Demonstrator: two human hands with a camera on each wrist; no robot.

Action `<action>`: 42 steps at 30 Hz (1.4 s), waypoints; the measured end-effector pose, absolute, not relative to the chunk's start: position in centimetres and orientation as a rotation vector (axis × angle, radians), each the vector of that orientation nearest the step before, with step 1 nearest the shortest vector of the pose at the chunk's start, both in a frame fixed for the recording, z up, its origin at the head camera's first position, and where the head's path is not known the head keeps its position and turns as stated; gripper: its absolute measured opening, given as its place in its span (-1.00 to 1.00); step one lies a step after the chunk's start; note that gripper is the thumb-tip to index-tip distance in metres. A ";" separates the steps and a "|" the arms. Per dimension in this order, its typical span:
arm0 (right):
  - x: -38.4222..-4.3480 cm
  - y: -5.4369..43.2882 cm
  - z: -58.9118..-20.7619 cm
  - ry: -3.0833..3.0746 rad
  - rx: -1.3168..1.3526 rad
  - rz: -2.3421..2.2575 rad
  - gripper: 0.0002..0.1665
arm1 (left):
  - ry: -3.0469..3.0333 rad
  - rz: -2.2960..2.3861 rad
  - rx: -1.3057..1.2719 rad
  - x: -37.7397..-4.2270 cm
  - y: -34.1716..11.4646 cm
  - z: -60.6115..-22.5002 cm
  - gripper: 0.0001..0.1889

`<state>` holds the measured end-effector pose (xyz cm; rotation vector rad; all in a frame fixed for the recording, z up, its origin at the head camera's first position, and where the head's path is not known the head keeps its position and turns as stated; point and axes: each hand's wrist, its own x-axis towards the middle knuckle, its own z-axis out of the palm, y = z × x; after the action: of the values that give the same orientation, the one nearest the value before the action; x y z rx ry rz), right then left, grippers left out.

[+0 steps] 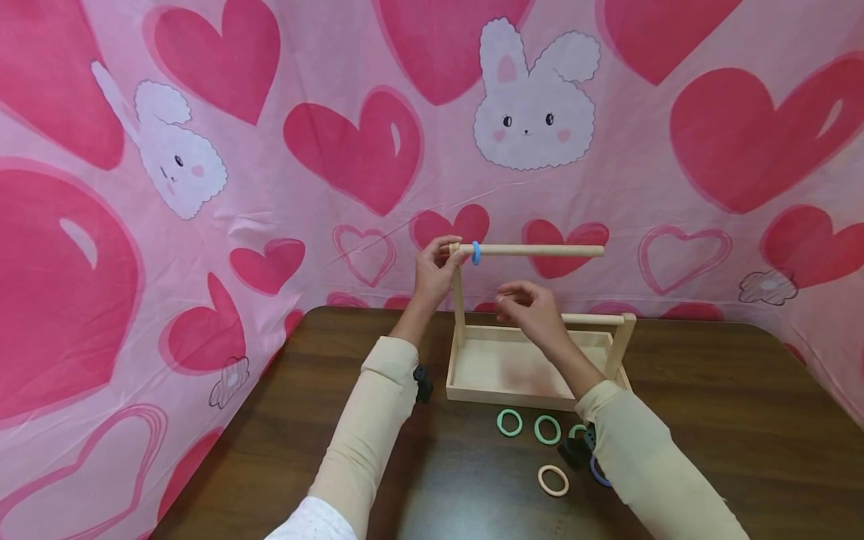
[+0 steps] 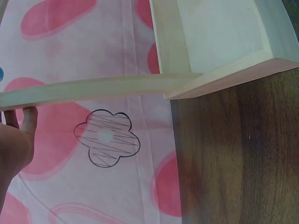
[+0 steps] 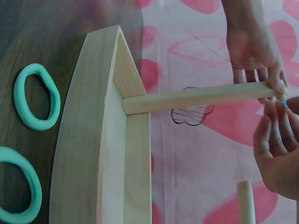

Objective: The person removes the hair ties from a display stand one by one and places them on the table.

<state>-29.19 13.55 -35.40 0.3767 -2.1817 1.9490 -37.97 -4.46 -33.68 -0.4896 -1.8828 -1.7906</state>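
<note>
A wooden stand has a shallow tray (image 1: 489,367) with a post (image 1: 460,307) rising at its left end and an upper rod (image 1: 540,250) reaching right from the post top. My left hand (image 1: 435,271) grips the post top, thumb in front and fingers behind. Close to that thumb, a light blue ring (image 1: 476,253) hangs around the rod. Below the rod, my right hand (image 1: 533,311) is raised over the tray with fingers loosely bent, holding nothing. In the right wrist view the right hand (image 3: 280,149) overlaps the post top, and the blue ring is mostly hidden.
A lower rod (image 1: 594,319) meets a shorter right post (image 1: 619,349). On the brown table (image 1: 729,405) before the tray lie several rings, among them a green ring (image 1: 499,422), a peach ring (image 1: 555,494) and a dark blue ring (image 1: 597,475) partly behind the right sleeve.
</note>
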 end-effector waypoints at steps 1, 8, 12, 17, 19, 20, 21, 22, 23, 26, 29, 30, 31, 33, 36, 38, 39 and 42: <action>-29.5 13.3 -35.4 -2.148 0.352 1.944 -0.65 | -1.883 -1.790 -0.488 -38.0 -4.5 -33.7 -0.76; -31.0 11.4 -35.5 -1.968 0.200 1.791 -0.72 | -1.857 -1.784 -0.545 -38.0 -4.7 -33.8 -0.77; -31.8 10.2 -35.5 -1.849 0.173 1.858 -0.71 | -1.828 -1.770 -0.592 -37.9 -4.9 -33.9 -0.79; -32.4 8.8 -35.2 -1.784 0.125 1.914 -0.70 | -1.871 -1.767 -0.551 -38.0 -4.8 -33.8 -0.76; -32.6 8.3 -35.0 -1.778 0.106 1.915 -0.69 | -1.880 -1.778 -0.528 -38.1 -4.7 -33.7 -0.76; -32.8 8.2 -35.0 -1.773 0.100 1.914 -0.69 | -1.880 -1.780 -0.517 -38.1 -4.7 -33.6 -0.76; -32.9 8.0 -34.9 -1.771 0.094 1.903 -0.69 | -1.879 -1.783 -0.510 -38.2 -4.6 -33.6 -0.76; -33.0 7.8 -34.9 -1.764 0.089 1.897 -0.69 | -1.876 -1.786 -0.507 -38.2 -4.6 -33.6 -0.75; -33.1 7.7 -34.9 -1.751 0.085 1.895 -0.69 | -1.874 -1.788 -0.506 -38.2 -4.5 -33.6 -0.75; -33.5 7.6 -34.8 -1.728 0.082 1.884 -0.69 | -1.869 -1.780 -0.512 -38.1 -4.5 -33.6 -0.76; -33.7 7.5 -34.7 -1.722 0.077 1.886 -0.69 | -1.873 -1.779 -0.517 -38.1 -4.5 -33.5 -0.76; -33.8 7.4 -34.7 -1.724 0.076 1.885 -0.69 | -1.873 -1.779 -0.519 -38.1 -4.5 -33.5 -0.76; -33.8 7.3 -34.6 -1.727 0.074 1.884 -0.70 | -1.873 -1.782 -0.522 -38.1 -4.5 -33.5 -0.75; -33.9 7.2 -34.6 -1.732 0.070 1.883 -0.71 | -1.874 -1.787 -0.529 -38.1 -4.5 -33.5 -0.75; -34.1 7.0 -34.5 -1.730 0.063 1.887 -0.73 | -1.875 -1.788 -0.540 -38.1 -4.6 -33.5 -0.75; -34.1 6.9 -34.6 -1.734 0.051 1.890 -0.74 | -1.879 -1.790 -0.541 -38.0 -4.6 -33.5 -0.75; -34.1 6.9 -34.6 -1.734 0.043 1.894 -0.74 | -1.883 -1.790 -0.539 -38.0 -4.6 -33.6 -0.75; -34.2 6.8 -34.6 -1.736 0.021 1.900 -0.75 | -1.889 -1.792 -0.532 -38.0 -4.6 -33.7 -0.75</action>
<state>-34.18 6.83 -34.58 0.0206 -1.7364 1.8997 -37.97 -4.59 -33.67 -0.5322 -1.8893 -1.7925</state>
